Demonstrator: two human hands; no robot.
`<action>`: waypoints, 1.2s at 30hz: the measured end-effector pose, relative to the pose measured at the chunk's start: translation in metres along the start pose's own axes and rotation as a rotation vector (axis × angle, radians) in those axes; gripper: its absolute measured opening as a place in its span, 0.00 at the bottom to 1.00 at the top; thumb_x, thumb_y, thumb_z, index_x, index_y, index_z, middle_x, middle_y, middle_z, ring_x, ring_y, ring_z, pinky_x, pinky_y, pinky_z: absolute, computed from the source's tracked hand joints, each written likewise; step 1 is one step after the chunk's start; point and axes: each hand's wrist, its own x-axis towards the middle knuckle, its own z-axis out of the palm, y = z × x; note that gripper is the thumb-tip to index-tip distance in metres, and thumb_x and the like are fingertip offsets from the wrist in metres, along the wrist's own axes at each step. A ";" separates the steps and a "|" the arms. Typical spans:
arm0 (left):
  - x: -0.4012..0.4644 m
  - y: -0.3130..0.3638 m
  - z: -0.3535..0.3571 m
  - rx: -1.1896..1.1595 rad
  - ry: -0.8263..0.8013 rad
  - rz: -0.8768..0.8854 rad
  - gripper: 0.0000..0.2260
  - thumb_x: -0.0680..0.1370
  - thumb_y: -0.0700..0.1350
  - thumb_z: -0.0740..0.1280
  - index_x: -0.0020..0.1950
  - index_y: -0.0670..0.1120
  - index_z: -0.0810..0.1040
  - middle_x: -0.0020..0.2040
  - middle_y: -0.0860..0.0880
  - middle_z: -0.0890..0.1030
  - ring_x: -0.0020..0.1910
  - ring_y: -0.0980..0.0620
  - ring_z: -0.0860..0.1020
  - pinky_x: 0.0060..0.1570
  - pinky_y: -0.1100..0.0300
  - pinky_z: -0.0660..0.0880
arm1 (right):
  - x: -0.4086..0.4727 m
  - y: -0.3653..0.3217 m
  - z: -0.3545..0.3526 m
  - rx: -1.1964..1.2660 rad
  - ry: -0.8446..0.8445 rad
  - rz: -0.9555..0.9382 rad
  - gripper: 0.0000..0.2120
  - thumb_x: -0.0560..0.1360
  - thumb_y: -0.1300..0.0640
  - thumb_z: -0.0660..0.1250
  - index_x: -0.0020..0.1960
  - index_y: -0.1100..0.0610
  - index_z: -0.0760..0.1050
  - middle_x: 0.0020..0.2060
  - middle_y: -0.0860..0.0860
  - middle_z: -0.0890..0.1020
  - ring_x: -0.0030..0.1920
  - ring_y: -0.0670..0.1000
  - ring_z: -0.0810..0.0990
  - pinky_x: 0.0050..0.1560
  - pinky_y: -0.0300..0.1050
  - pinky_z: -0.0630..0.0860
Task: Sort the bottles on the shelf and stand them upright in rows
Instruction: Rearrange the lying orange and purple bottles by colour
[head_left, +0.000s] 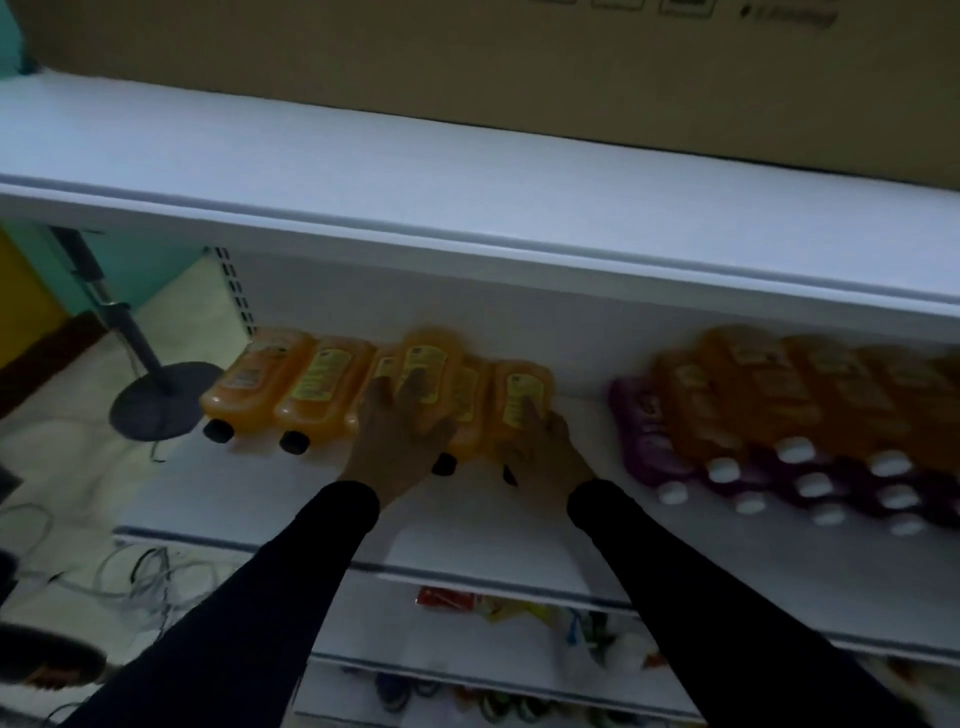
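Several orange bottles with black caps and yellow labels lie flat in a row on the white shelf (311, 499), caps toward me. My left hand (397, 441) lies over the middle of the row, its fingers curled round one raised orange bottle (431, 364) stacked on the others. My right hand (543, 454) grips the rightmost bottle of the row (522, 387) near its neck. The two leftmost bottles (260, 382) lie untouched. At the right, a blurred pile of orange and purple bottles with white caps (779, 415) lies on its side.
A white shelf board (467, 171) hangs close above, with a cardboard box (519, 62) on it. Lower shelves hold colourful packets (447, 597). To the left stand a round black stand base (161, 400) and loose cables (140, 571) on the floor.
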 end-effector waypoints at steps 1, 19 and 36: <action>0.003 0.002 -0.002 -0.006 -0.025 0.006 0.33 0.77 0.57 0.65 0.78 0.55 0.54 0.77 0.47 0.48 0.76 0.42 0.50 0.70 0.44 0.61 | 0.001 -0.001 -0.003 -0.051 -0.048 0.032 0.24 0.81 0.53 0.58 0.76 0.52 0.61 0.78 0.56 0.48 0.76 0.63 0.50 0.75 0.57 0.51; -0.013 0.141 0.054 0.130 -0.145 0.544 0.19 0.78 0.50 0.66 0.66 0.45 0.74 0.62 0.41 0.77 0.62 0.41 0.73 0.61 0.56 0.66 | -0.166 0.077 -0.085 0.179 0.700 0.266 0.14 0.80 0.53 0.63 0.63 0.56 0.75 0.59 0.54 0.76 0.52 0.55 0.78 0.48 0.47 0.74; -0.022 0.289 0.194 0.191 -0.061 0.413 0.34 0.69 0.56 0.73 0.72 0.49 0.66 0.66 0.40 0.72 0.64 0.40 0.70 0.59 0.52 0.68 | -0.156 0.240 -0.159 -0.270 0.477 0.369 0.36 0.73 0.41 0.58 0.76 0.55 0.58 0.69 0.60 0.68 0.70 0.62 0.63 0.70 0.57 0.58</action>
